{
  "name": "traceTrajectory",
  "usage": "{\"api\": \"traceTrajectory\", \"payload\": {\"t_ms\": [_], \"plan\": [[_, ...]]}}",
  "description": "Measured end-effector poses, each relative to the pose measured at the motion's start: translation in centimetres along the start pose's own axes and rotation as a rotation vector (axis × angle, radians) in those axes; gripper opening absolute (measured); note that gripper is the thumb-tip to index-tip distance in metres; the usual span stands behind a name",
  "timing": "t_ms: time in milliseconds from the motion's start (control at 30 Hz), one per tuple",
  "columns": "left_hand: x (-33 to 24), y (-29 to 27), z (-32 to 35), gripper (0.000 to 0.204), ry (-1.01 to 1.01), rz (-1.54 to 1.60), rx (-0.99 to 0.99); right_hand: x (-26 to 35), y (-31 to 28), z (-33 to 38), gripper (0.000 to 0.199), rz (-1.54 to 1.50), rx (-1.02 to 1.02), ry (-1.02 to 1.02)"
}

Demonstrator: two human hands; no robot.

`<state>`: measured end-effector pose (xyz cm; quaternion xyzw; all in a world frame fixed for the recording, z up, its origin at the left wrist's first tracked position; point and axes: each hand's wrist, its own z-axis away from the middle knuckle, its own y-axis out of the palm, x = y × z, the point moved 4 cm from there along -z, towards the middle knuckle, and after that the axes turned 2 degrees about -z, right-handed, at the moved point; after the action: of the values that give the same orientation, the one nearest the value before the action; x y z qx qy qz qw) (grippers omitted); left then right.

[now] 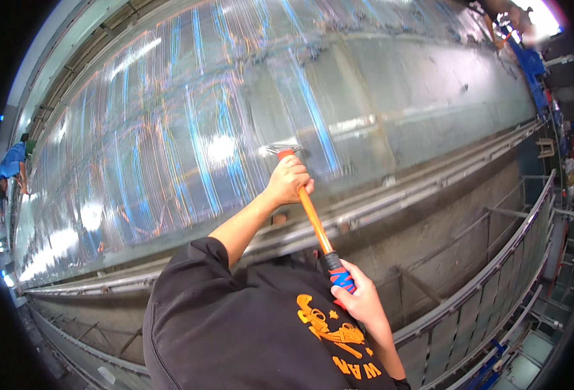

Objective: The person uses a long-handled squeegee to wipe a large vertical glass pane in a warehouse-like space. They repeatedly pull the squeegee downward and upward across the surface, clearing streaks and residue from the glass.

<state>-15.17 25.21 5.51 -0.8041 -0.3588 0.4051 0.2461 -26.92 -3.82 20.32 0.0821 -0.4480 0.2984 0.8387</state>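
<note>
black shirt (pixel 228 325) bunches closest to me. my left hand (pixel 289 180) curls its fingers round the orange-handled scraper (pixel 313 219) near its head (pixel 283 149), my right hand (pixel 360 298) wraps its fingers about its taped grip (pixel 342 279); that head sits over a broad glossy sheet (pixel 423 81), metal railing (pixel 507 257) to the right, a blue-clad person (pixel 14 157) far left.

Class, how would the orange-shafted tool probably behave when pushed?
The orange-shafted tool is probably stiff: its shaft looks nearly straight between the left hand and right hand. The red-and-blue banded grip may resist slipping. Its head, wider than the shaft, might twist if pushed off-centre.
</note>
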Motion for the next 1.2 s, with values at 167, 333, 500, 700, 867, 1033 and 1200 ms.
{"api": "traceTrajectory", "payload": {"t_ms": [167, 333, 500, 700, 867, 1033, 1200], "plan": [[-9.9, 3.2, 5.5, 0.034, -0.021, 0.071, 0.06, -1.3, -2.4, 9.4, 0.057, 0.018, -0.061, 0.059], [-13.0, 4.5, 6.4, 0.034, -0.032, 0.104, 0.037, -2.3, -3.0, 12.6, 0.056, 0.08, -0.105, -0.03], [-12.6, 5.8, 6.1, 0.032, -0.042, 0.087, -0.019, -0.3, -4.1, 12.6, 0.051, 0.361, -0.219, -0.266], [-10.9, 6.4, 5.4, 0.035, -0.086, 0.12, -0.024, 3.1, -3.0, 9.4, 0.056, 0.572, -0.153, -0.397], [-9.1, 6.3, 4.7, 0.037, -0.093, 0.176, -0.059, 3.8, -2.8, 7.1, 0.06, 0.622, -0.05, -0.282], [-5.2, 5.6, 2.6, 0.034, -0.113, 0.176, -0.135, 8.4, -2.5, 2.7, 0.062, 0.709, 0.013, -0.333], [2.4, 4.2, -0.7, 0.034, -0.119, 0.135, -0.163, 12.7, -1.1, -4.3, 0.064, 0.768, 0.068, -0.352]]}}
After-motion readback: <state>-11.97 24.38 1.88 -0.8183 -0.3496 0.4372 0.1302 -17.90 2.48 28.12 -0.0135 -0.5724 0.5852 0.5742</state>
